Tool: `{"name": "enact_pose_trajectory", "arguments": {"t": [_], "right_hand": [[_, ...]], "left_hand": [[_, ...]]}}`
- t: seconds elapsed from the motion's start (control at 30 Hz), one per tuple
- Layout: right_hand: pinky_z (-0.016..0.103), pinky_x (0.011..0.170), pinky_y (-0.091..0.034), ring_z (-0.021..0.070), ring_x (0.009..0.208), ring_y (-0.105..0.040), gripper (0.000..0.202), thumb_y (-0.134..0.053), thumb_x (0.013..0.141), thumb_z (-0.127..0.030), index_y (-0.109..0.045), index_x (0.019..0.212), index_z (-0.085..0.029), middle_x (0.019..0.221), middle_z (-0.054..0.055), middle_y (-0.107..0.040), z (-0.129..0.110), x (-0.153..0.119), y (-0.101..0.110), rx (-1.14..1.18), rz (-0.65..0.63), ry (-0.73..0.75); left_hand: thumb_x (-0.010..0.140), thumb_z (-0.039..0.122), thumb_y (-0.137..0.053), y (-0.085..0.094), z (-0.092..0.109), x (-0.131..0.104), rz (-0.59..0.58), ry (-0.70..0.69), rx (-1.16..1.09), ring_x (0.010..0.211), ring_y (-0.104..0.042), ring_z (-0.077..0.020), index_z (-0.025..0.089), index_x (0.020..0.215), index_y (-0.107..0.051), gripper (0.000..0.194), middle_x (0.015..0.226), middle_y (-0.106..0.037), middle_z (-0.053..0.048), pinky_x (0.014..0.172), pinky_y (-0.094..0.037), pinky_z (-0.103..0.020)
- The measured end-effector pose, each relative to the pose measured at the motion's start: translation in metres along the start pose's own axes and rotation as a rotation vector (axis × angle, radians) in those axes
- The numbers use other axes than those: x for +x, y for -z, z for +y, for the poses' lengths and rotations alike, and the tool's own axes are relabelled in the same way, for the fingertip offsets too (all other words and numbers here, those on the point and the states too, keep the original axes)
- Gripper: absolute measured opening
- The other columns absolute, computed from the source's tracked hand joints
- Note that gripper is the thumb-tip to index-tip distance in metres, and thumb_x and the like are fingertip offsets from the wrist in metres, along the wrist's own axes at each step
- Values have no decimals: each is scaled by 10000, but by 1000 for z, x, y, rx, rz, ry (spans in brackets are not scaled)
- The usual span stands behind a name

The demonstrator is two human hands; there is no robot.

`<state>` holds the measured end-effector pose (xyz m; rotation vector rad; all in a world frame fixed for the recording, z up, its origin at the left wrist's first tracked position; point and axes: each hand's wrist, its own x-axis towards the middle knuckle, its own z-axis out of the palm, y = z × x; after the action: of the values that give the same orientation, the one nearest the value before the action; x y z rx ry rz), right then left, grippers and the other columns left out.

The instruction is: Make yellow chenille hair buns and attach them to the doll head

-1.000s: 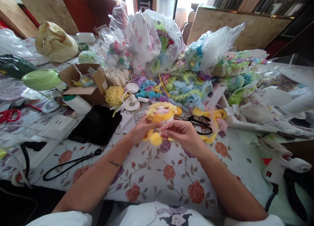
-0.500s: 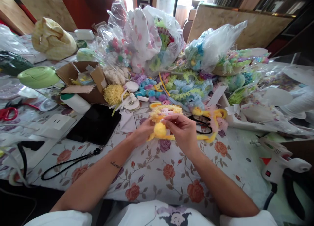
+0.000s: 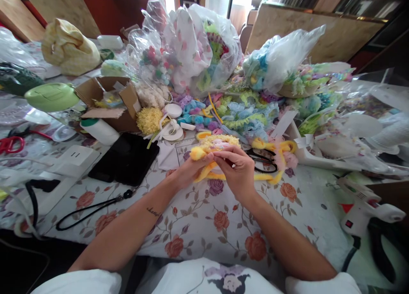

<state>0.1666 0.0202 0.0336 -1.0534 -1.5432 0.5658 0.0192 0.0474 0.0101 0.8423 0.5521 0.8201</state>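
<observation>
My left hand is closed on a fuzzy yellow pompom, which sticks up past its thumb. The fingertips of my right hand meet that thumb in a pinch; whatever lies between them is too small to make out. Just behind both hands is a fluffy pale yellow and pink piece, partly covered by my right fingers. A fuzzy yellow cord runs along the cloth below the hands and curls up at the right. Black-handled scissors lie beside my right hand.
Bags and heaps of colourful trims fill the back. To the left are a black tablet, a cardboard box, a white bottle and red-handled scissors. A white glue gun stands at the right.
The yellow pompom has moved up and left, from in front of the fingers to above the left thumb. My hands have come together at the fingertips.
</observation>
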Motion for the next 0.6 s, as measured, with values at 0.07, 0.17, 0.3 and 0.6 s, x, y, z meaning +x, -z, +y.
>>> {"name": "enact_pose_trajectory", "arguments": {"t": [0.07, 0.17, 0.3, 0.6], "right_hand": [[270, 635, -507, 135, 722, -599, 123, -647, 854, -167, -750, 870, -232, 805, 17, -646, 1, 0, 0, 4, -14, 32], [272, 637, -511, 135, 734, -601, 153, -615, 874, -148, -743, 888, -229, 822, 24, -631, 1, 0, 0, -13, -29, 93], [282, 649, -517, 141, 784, -598, 174, -588, 883, -113, -731, 894, -212, 907, 54, -597, 1, -1, 0, -69, -12, 184], [293, 644, -519, 160, 814, -581, 116, -575, 884, -127, -662, 845, -192, 916, 68, -555, -1, -2, -2, -165, 36, 204]], "left_hand": [[790, 445, -697, 0, 1, 0, 0, 8, 9, 1185, -593, -284, 206, 1177, -665, 456, 1205, -684, -89, 837, -567, -292], [765, 449, -721, -1, 3, -1, 9, 6, 3, 1183, -595, -288, 207, 1168, -675, 473, 1188, -694, -92, 871, -557, -304], [807, 438, -681, -4, 5, -2, 9, 18, -48, 1173, -602, -281, 217, 1164, -679, 419, 1176, -701, -79, 839, -568, -303], [759, 333, -739, -4, 5, -3, 70, 31, -61, 1031, -670, -258, 168, 1107, -692, 388, 1015, -743, -82, 778, -569, -277]]}}
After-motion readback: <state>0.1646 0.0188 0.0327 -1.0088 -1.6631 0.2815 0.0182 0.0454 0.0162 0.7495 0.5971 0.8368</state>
